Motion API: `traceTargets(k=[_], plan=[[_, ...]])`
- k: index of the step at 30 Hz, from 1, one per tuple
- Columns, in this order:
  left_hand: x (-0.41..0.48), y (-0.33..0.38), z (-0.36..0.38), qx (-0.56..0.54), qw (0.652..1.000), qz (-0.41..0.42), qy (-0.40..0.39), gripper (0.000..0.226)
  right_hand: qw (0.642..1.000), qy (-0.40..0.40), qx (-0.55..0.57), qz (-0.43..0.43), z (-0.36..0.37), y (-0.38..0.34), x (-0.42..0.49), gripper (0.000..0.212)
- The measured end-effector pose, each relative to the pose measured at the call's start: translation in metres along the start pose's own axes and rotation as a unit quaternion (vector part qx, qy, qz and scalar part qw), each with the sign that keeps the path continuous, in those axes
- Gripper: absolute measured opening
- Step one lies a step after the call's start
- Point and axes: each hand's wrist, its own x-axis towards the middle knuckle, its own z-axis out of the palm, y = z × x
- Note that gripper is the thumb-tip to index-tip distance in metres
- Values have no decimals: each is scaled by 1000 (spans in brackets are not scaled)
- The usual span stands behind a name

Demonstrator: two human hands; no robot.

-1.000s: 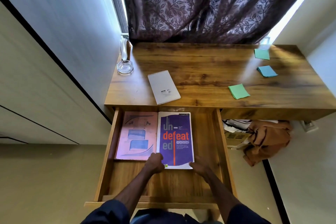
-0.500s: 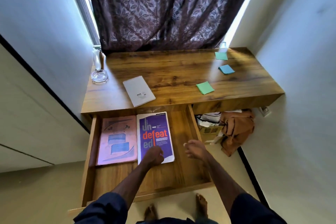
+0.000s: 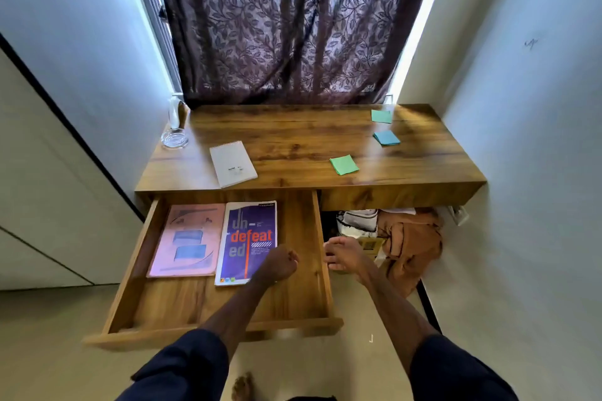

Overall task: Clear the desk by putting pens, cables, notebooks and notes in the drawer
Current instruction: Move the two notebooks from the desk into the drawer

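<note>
The wooden drawer (image 3: 138, 270) stands pulled out under the desk (image 3: 293, 140). In it lie a pink notebook (image 3: 187, 239) and, to its right, a purple "undefeated" notebook (image 3: 242, 238). My left hand (image 3: 281, 262) hovers over the purple notebook's near right corner, curled into a fist with nothing in it. My right hand (image 3: 343, 254) is just outside the drawer's right wall, fingers relaxed and empty. On the desk lie a white spiral notepad (image 3: 233, 163), a green sticky pad (image 3: 343, 164), a blue one (image 3: 386, 138) and another green one (image 3: 381, 116).
A glass ashtray (image 3: 175, 139) and a glass bottle (image 3: 175, 111) stand at the desk's back left corner. A dark leaf-patterned curtain (image 3: 286, 26) hangs behind. Brown cloth (image 3: 410, 244) and white fabric lie under the desk's right half. Walls close in on both sides.
Both hands have let go of the purple notebook, which now lies in the drawer. My right hand moved right, past the drawer's side wall. The camera pulled back.
</note>
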Motion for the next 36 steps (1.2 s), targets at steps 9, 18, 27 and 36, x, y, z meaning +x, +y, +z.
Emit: traceTargets(k=[9,18,27,36], plan=[[-54,59,49,-29,997,-22,70,20,997,-56,-30,-36,-45,29,-33,25],[-69,73,57,-47,991,-46,114,15,995,-86,-7,-45,-44,23,-42,28],[-46,43,20,-45,982,-75,167,10,994,-107,0,-34,-4,-12,-20,31],[47,-29,-53,-28,985,-76,153,18,995,-86,-8,-54,63,-79,56,16]])
